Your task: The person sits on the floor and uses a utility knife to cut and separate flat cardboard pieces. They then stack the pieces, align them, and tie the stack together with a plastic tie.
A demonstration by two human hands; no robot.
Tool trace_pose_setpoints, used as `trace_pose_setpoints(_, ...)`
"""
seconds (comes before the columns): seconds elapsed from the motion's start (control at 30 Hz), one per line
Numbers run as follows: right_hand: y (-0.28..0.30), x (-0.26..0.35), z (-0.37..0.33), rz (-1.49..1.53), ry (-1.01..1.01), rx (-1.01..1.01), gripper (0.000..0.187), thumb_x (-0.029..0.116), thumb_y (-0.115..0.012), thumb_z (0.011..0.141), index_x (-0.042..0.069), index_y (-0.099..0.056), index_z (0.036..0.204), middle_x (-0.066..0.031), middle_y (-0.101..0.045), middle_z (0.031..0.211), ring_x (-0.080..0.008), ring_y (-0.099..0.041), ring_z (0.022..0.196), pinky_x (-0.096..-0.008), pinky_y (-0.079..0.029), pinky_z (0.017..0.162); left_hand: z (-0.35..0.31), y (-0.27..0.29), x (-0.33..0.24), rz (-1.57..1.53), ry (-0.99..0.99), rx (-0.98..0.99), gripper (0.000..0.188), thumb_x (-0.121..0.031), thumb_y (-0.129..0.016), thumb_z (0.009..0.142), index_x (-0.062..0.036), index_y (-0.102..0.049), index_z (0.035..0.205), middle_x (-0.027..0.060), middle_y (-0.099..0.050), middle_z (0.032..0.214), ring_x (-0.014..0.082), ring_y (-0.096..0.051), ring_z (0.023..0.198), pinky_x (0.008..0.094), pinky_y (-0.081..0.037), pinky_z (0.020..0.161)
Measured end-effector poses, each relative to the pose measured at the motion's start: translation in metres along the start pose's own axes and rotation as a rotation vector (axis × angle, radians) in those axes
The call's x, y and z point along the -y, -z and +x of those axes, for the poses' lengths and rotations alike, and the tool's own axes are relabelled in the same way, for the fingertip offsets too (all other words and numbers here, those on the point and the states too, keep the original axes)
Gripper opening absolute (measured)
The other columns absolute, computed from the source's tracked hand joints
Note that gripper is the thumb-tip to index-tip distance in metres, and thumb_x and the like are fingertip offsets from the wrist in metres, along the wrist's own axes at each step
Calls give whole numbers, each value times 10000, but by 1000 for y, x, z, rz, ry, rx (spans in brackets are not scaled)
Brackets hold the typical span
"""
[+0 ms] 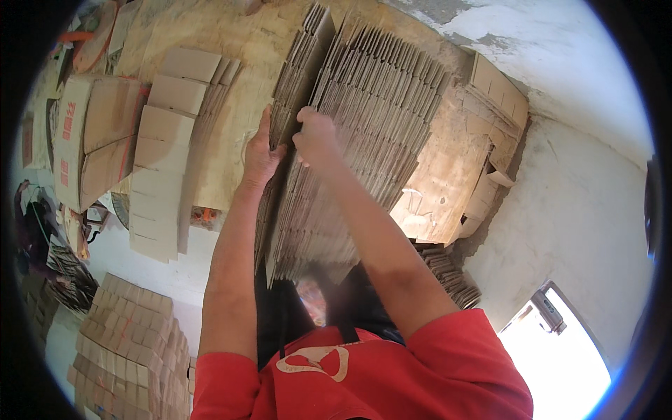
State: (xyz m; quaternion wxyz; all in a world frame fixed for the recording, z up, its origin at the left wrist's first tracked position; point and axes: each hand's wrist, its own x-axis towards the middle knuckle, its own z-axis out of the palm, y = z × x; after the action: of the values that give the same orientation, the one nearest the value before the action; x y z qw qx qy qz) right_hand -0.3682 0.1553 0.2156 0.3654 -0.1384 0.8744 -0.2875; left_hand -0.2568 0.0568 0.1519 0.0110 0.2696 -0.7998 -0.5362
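A wide row of slotted cardboard strips [378, 126] stands on edge, running away from my body. On its left is a thin bundle of the same cardboard strips [301, 63], with a dark narrow gap between the two. My left hand [262, 157] grips the thin bundle from its left side, the thumb across the top edges and a finger along the outer side. Beside the gap, my right hand [317, 138] is curled closed at the left edge of the wide row. What its fingertips hold, if anything, is hidden.
Cardboard pieces [164, 133] lie fanned on the wooden board [255, 42] at left, by a cardboard box [101, 140]. Bundled cardboard [126, 343] is stacked at lower left. More cardboard [498, 91] lies along the right wall [574, 203]. A bright opening [560, 371] shows at lower right.
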Motion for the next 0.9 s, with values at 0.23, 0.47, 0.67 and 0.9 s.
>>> trace_pose_setpoints(0.23,-1,-1,1,113,-119,158,122,-47,-581,804,-3,-518,899,-134,-602,607,-239,-630,451,-334,-499,391,-2,-3,2,18,-30,-20,957,49,-682,695,-157,-224,1509,184,-656,1129,323,-658,998,364,-518,877)
trace_pose_setpoints(0.47,6,-7,-1,118,-82,285,24,20,-603,851,7,-592,835,-126,-657,713,-210,-624,440,-337,-507,436,-3,-7,-4,32,-4,16,912,32,-667,732,-154,-233,1512,171,-653,1155,278,-662,1002,349,-506,892)
trace_pose_setpoints(0.67,47,-49,-53,163,82,-633,338,154,-648,884,26,-607,1195,-193,-627,1151,-268,-619,1047,-328,-525,847,-3,-6,14,23,-8,15,977,-83,-757,701,-99,-218,1517,201,-556,1286,305,-531,1209,377,-429,1001)
trace_pose_setpoints(0.9,76,-234,-93,569,-314,-451,661,289,-625,912,-62,-368,1410,-192,-472,1379,-277,-438,1290,-361,-333,1071,-3,-7,-17,-444,215,174,1138,-239,-870,631,-3,-179,1504,204,-460,1401,269,-454,1293,364,-346,1092)
